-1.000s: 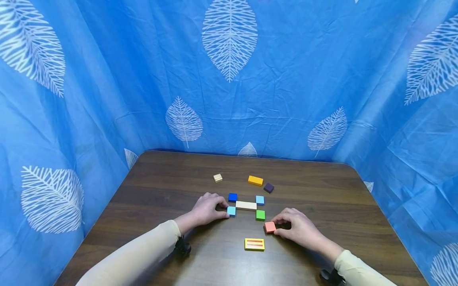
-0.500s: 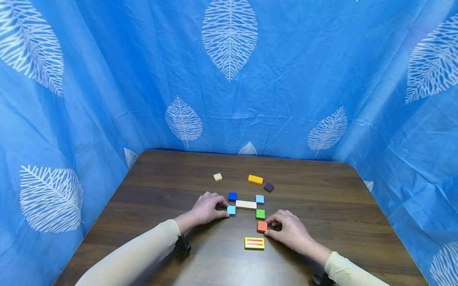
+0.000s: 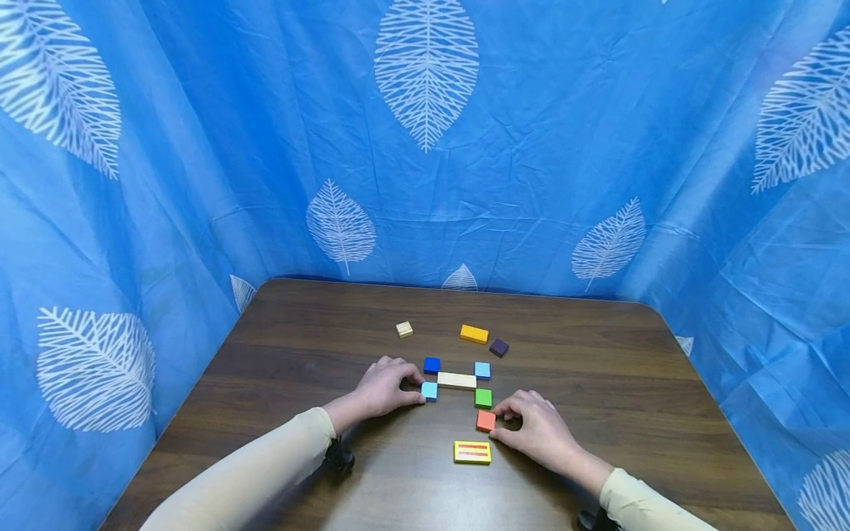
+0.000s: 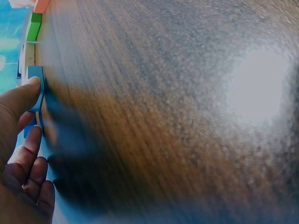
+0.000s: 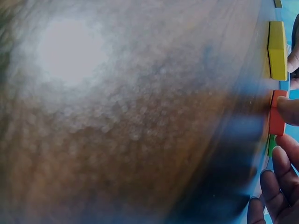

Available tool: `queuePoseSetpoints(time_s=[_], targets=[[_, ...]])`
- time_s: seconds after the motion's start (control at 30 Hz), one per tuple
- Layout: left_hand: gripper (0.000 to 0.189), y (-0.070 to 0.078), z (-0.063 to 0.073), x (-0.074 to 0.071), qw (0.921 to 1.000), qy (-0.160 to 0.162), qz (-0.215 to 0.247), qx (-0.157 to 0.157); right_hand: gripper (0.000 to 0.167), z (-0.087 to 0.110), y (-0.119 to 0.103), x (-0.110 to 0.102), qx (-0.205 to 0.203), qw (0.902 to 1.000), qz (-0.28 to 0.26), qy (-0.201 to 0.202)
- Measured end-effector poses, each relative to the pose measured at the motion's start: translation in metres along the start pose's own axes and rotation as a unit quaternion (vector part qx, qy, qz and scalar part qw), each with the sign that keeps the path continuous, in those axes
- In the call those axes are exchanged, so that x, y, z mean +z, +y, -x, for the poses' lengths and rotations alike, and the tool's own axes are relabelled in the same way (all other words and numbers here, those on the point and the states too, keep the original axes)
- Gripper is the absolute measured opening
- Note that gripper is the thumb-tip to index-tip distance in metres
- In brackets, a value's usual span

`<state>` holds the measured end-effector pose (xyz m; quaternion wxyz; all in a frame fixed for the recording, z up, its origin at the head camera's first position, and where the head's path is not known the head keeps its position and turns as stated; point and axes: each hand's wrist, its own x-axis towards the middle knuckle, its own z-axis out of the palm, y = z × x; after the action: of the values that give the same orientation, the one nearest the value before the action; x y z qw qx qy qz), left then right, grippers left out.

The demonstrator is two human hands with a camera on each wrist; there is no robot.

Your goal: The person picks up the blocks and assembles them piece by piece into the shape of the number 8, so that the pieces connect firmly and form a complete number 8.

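Observation:
My left hand (image 3: 385, 387) pinches a light blue block (image 3: 429, 391) between thumb and forefinger, at the near left corner of a long cream block (image 3: 457, 380). A dark blue block (image 3: 432, 365) lies just behind it. On the right, my right hand (image 3: 536, 424) holds an orange-red block (image 3: 485, 420) by its right side, thumb on the near face in the right wrist view. That block sits just in front of a green block (image 3: 483, 398), which lies by the cream block's right end. Behind the green one is another light blue block (image 3: 482, 371).
A yellow block with red stripes (image 3: 472, 453) lies nearest the front. Toward the back of the brown table (image 3: 319, 310) are a small cream block (image 3: 404, 330), an orange block (image 3: 474, 334) and a dark purple block (image 3: 499, 347). A blue curtain (image 3: 544, 110) hangs behind.
My right hand has slid left with the orange-red block, bringing it in line before the green block, and has barely moved over the last half second. The left hand stays put.

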<state>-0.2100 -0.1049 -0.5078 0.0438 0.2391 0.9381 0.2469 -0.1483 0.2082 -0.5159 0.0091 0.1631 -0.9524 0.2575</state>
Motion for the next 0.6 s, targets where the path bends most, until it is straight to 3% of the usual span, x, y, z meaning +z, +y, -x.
queuePoseSetpoints(time_s=[0.6], targets=[[0.022,0.001,0.0008,-0.0012,1.0,-0.004,0.001,-0.004,0.024,-0.0027,-0.0097,0.0051,0.028,0.9993,0.014,0.019]])
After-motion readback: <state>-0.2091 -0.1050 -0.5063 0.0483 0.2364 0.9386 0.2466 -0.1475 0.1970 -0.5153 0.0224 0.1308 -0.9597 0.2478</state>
